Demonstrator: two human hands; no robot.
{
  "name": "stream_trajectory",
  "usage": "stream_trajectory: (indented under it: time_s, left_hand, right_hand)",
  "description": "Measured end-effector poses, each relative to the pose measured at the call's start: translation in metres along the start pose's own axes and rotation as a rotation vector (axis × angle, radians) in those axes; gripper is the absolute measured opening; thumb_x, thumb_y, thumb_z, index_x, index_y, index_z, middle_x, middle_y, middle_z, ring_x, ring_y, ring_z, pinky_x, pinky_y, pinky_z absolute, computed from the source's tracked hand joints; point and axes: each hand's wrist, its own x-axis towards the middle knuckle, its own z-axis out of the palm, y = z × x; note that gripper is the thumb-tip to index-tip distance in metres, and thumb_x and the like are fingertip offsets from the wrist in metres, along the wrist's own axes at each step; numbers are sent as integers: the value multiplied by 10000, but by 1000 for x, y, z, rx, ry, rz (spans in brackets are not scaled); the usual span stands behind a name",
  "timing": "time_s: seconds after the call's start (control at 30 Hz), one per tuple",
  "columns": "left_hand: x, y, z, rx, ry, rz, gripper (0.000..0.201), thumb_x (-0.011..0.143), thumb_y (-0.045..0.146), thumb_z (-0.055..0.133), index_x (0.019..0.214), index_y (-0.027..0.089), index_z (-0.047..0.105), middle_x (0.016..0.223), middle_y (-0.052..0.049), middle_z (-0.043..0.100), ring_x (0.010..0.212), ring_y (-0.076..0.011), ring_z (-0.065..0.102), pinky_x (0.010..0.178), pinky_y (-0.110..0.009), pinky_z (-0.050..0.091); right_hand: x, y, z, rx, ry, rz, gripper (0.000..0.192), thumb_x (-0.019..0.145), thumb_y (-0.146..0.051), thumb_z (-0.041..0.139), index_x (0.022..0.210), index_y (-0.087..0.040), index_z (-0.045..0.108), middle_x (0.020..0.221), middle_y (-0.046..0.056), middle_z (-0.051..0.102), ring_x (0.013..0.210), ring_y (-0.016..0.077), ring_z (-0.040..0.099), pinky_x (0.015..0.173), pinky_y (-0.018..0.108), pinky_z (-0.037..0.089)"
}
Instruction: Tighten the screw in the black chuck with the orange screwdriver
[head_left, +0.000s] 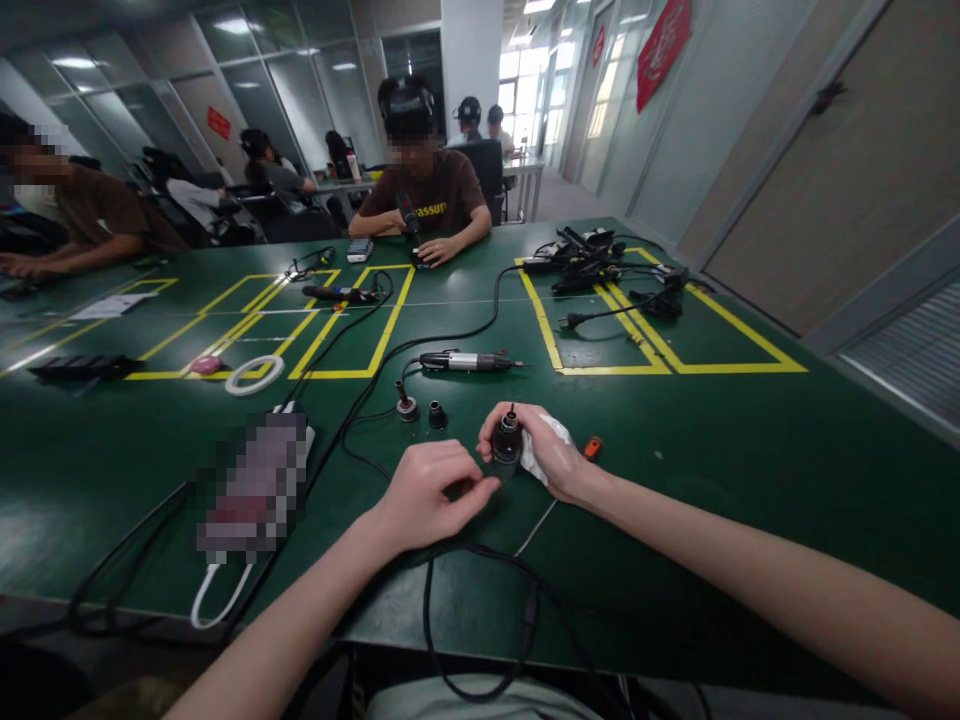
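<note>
Green bench (675,480) under my view: a blurred patch hides one item at left, and cables run off the near edge. My right hand (551,455) has its fingers closed around a small dark chuck-like part (507,440), with white cloth (534,462) half buried in the palm. My left hand (424,490) pinches its fingers together at the part's base. What exactly they pinch, I cannot tell.

green table (750,470), rotary tool (465,361), tape roll (254,375)
</note>
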Motion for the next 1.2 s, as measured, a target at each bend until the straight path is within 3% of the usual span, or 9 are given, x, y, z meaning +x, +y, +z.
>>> stream_trajectory:
  time_s: [0.13,0.23,0.33,0.5,0.73,0.9,1.07,1.13,1.2]
  left_hand:
    - [0,29,26,132,-141,122,373,1027,340,519,727,161,648,688,-29,690,670,-132,651,628,-248,426]
    - [9,48,44,253,-245,82,240,1013,280,530,904,141,693,795,-66,731,746,-205,706,620,-278,484]
    - [23,63,56,340,-344,-11,240,1002,240,520,1095,102,692,957,-132,748,840,-268,738,616,-325,546]
    - [43,74,60,408,-480,-155,272,986,130,500,1202,74,656,1031,-191,726,902,-268,764,618,-302,583]
    - [50,83,57,422,-581,-276,315,999,55,424,1219,28,647,1063,-251,726,955,-297,784,691,-346,627]
    - [52,96,45,309,-620,-268,291,1025,100,422,1223,93,635,1092,-217,740,1013,-278,780,750,-348,619]
    - [39,100,9,183,-694,-346,298,888,77,616,1181,132,605,1026,-168,764,897,-316,782,674,-369,561]
    - [28,97,-7,125,-702,-385,190,920,103,556,1097,158,601,923,-143,769,815,-290,772,630,-339,515]
    - [15,92,-18,-22,-685,-399,153,1020,170,410,1016,202,560,884,-72,767,773,-201,741,639,-286,500]
  right_hand:
    - [2,-3,-1,17,-26,19,363,857,-488,667,669,-178,695,635,46,699,587,177,621,576,281,505]
    - [4,-3,-2,27,-40,28,346,845,-471,684,663,-178,697,615,35,694,581,170,626,578,271,509]
    - [6,-4,-6,18,-79,35,347,831,-472,709,647,-177,702,596,32,696,573,171,634,578,272,526]
    - [12,-10,-12,-18,-175,31,351,847,-476,717,672,-172,730,628,41,727,596,177,663,634,293,571]
    - [13,-12,-16,-19,-195,31,324,841,-452,738,694,-163,738,667,58,756,631,179,689,650,288,572]
    - [13,-18,-20,-41,-226,90,322,852,-462,751,742,-159,754,731,62,780,679,189,717,703,310,595]
    - [15,-21,-27,-85,-279,99,320,908,-439,702,763,-159,755,770,81,797,718,209,734,747,345,601]
    - [15,-23,-28,-100,-293,116,279,905,-399,701,787,-156,771,791,84,807,745,216,745,760,344,597]
    - [14,-24,-28,-104,-301,131,264,899,-388,710,799,-155,780,794,80,808,752,215,748,771,339,590]
